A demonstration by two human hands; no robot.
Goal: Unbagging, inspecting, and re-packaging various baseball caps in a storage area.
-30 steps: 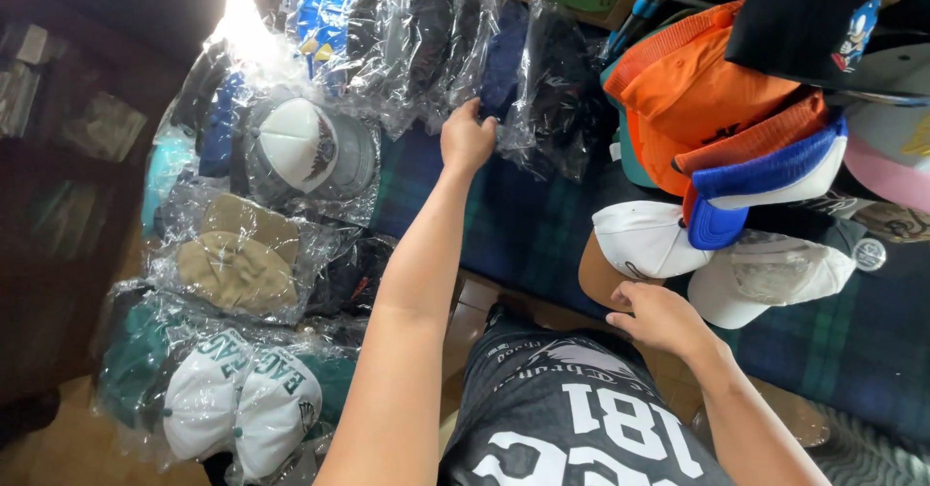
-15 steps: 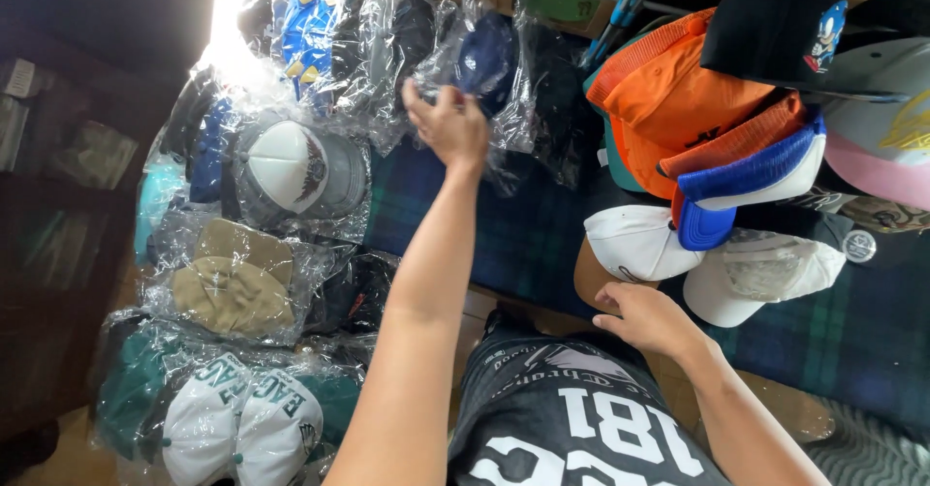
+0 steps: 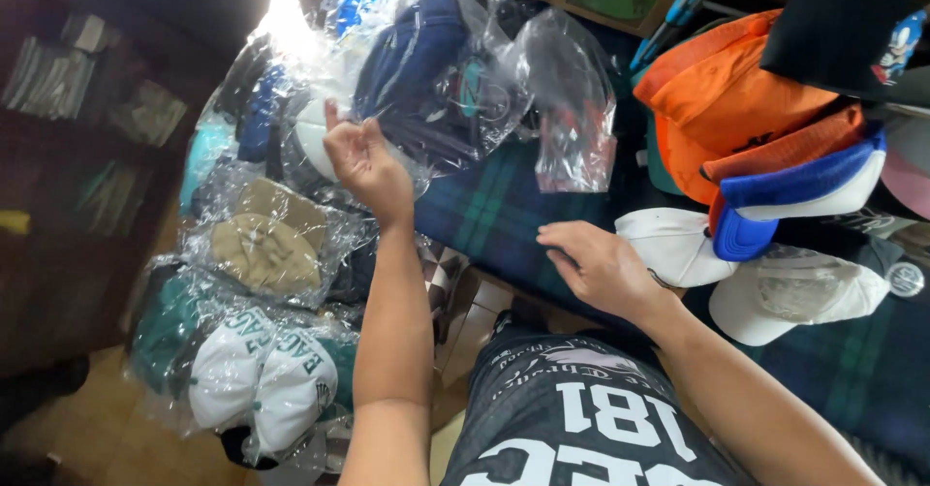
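1. My left hand (image 3: 363, 161) has come back from the far reach it had a second ago and now pinches the edge of a clear plastic bag with a navy cap (image 3: 417, 60) inside, fingers closed on the film. The bag has been pulled off the pile toward me and hangs above the dark plaid cloth (image 3: 494, 210).
2. My right hand (image 3: 601, 268) has barely shifted: it rests open, fingers spread, on the plaid cloth beside a white cap (image 3: 678, 244), touching it at most lightly and gripping nothing.
3. I judge that the bagged navy cap is now singled out from the others, while the loose caps on the right lie as they did before.
4. The stack of orange and blue-brimmed caps (image 3: 746, 137) stays piled at the right; the bagged tan caps (image 3: 266, 244) and the bagged white caps (image 3: 262, 379) lie at the left, well apart from both hands.
5. Glare from the window washes out the top of the bag pile, so I cannot count those caps. The crumpled film hides the navy cap's brim, and a black cap (image 3: 843, 35) is cut off by the frame's edge.
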